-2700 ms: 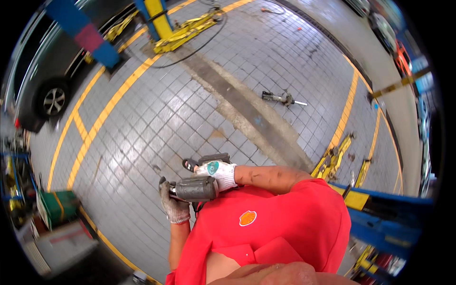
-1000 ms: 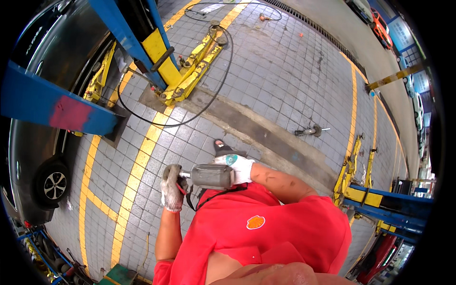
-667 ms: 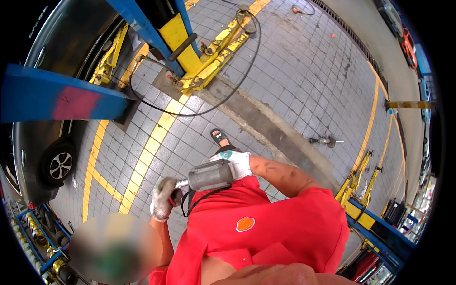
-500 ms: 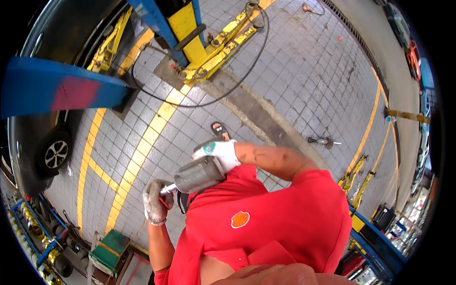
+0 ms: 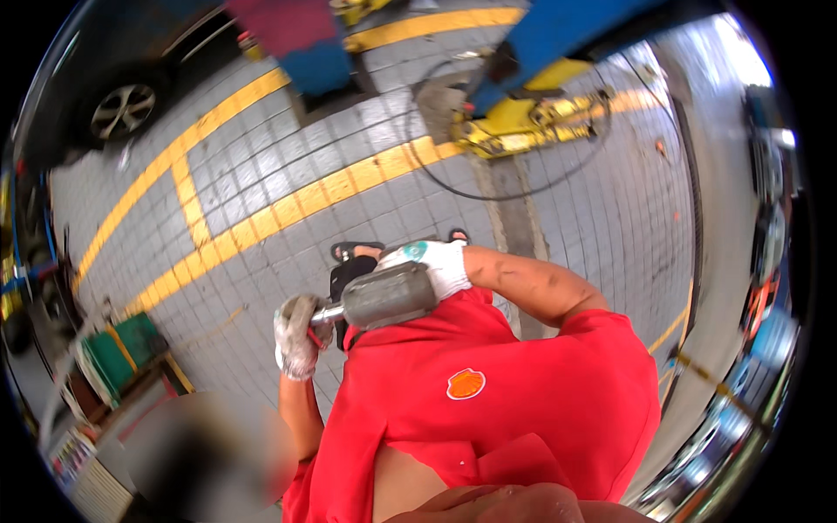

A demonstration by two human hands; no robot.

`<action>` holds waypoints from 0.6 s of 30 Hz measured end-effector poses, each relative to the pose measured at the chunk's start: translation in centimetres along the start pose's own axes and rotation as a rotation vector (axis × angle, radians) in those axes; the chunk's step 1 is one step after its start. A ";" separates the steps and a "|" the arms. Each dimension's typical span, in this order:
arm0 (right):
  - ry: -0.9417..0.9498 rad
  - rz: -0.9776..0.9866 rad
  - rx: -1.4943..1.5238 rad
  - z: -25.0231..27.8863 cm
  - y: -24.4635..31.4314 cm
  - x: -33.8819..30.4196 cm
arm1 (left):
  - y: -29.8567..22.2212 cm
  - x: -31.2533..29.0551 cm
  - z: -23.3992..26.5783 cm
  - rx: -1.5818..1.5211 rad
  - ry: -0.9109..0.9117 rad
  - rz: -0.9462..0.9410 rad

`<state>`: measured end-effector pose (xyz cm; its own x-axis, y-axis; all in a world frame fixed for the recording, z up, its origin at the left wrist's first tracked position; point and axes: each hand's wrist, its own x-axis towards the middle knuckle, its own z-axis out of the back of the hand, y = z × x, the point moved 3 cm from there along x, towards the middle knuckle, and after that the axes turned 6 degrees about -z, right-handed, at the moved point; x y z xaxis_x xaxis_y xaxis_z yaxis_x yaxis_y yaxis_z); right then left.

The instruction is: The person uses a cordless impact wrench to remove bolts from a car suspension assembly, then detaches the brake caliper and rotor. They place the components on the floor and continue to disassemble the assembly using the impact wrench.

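Observation:
A grey impact wrench is held across the front of my red shirt. Its shiny metal socket end points to the left. My left hand, in a dirty white work glove, closes around that end; a small red piece shows at its fingers, too little to name. The gloved right hand is wrapped over the rear of the wrench, its fingers mostly hidden behind the tool. Sandalled feet show on the tiles just beyond.
At upper right stands a blue lift post with yellow lift arms and a looped black hose. A dark car is at upper left. Near my left are a green box and a blurred round grey object.
The view has swung leftward, so the lift post, hose and car now appear farther right or higher. Both hands keep their hold on the impact wrench. A blurred grey object has come in at lower left.

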<state>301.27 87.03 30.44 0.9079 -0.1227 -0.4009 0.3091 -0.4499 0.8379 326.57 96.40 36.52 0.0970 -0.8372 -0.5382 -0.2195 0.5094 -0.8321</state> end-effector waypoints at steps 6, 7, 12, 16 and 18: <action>-0.046 -0.149 0.285 -0.8 8.3 15.9 | -7.9 2.0 15.8 -0.137 -0.093 -0.024; -0.058 0.034 -0.211 -1.4 13.6 17.8 | -8.9 2.1 18.6 -0.139 -0.136 -0.004; 0.082 0.163 -0.772 -0.6 24.5 32.0 | -15.4 8.0 30.2 -0.122 -0.151 -0.003; 0.109 -0.234 0.048 0.9 26.7 47.0 | -19.2 11.4 42.6 -0.213 -0.300 -0.021; 0.185 -0.031 -0.228 2.0 29.1 56.1 | -21.5 13.2 49.1 -0.262 -0.378 -0.012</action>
<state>360.57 65.27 31.55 0.9269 0.0606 -0.3704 0.3738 -0.2381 0.8964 380.23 84.17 40.77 0.4372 -0.6868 -0.5806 -0.4500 0.3919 -0.8025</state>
